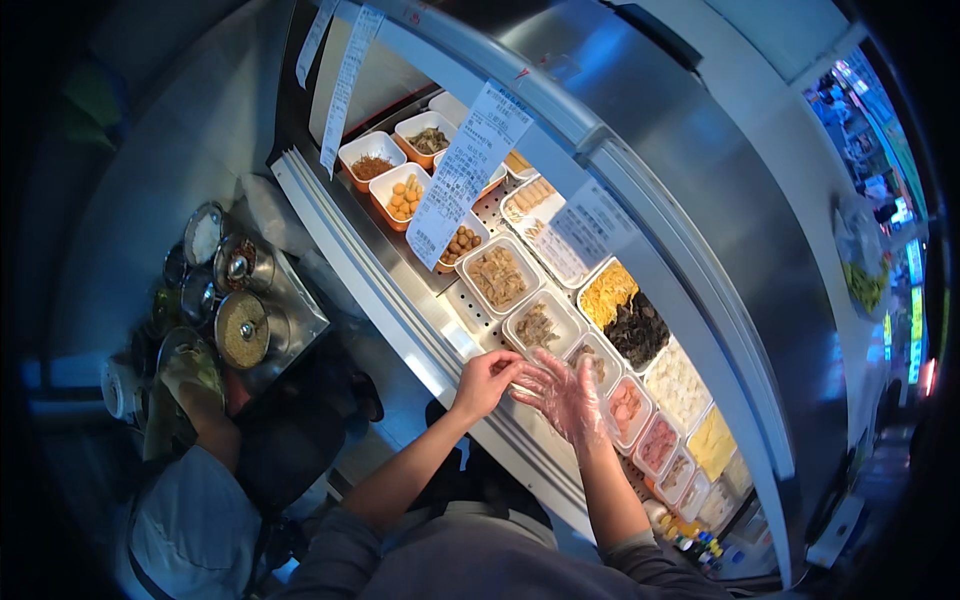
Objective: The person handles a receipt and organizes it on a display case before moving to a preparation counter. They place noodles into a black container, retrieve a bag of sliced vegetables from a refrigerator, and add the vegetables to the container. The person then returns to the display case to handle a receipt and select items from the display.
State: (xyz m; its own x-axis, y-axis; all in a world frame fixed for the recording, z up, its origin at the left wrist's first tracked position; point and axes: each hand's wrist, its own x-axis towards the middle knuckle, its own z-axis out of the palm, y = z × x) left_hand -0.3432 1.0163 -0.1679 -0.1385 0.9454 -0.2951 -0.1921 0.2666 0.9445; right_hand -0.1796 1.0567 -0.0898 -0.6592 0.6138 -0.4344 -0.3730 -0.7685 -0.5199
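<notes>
My left hand [487, 384] is bare, its thumb and fingers pinched together at the fingertips of the glove on the other hand. A clear plastic glove [574, 409] covers my right hand [561, 391], whose fingers are spread. Both hands are above the near edge of a lit refrigerated display case. Just beyond them are a white tub of greyish-brown sliced food [537, 326] and a tub of light-brown pieces [493, 276]. Beside my right hand stands a tub of pink slices [628, 405]. The right wrist partly hides the smaller tubs.
Printed paper slips [469, 176] hang from the case's top rail. Trays of yellow shreds and black fungus [636, 330] and white pieces [677, 382] fill the far row. To the left, a co-worker's arm [206, 420] reaches into a bowl near metal pots [244, 330]. Small bottles [694, 544] stand lower right.
</notes>
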